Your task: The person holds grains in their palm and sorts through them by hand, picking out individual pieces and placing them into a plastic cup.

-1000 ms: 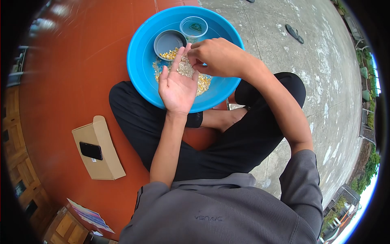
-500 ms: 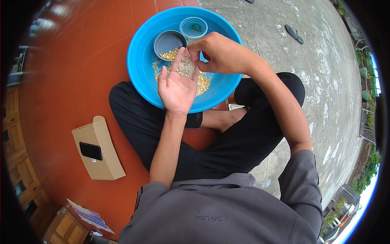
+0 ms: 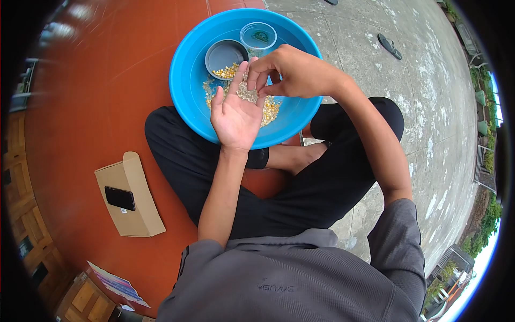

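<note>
Pale grains (image 3: 247,94) show around the fingers of the left hand (image 3: 236,123), above the basin (image 3: 185,86); whether they lie on the skin or below it, I cannot tell. That hand is palm up, fingers apart. The right hand (image 3: 303,72) bends over it, fingers curled and thumb near the left fingertips; whether it pinches a grain is too small to tell.

Loose grains could slip between the spread fingers if the left palm tips, and a knee's jolt could tilt the basin and mix the yellow grains (image 3: 227,71) in the bowl (image 3: 225,52) with the rest.

I count one basin, one bowl, one clear tub (image 3: 258,36), one phone (image 3: 119,198) on one box (image 3: 144,201), and two sandals (image 3: 389,46), one cut off by the view; the grains are too many to count.
</note>
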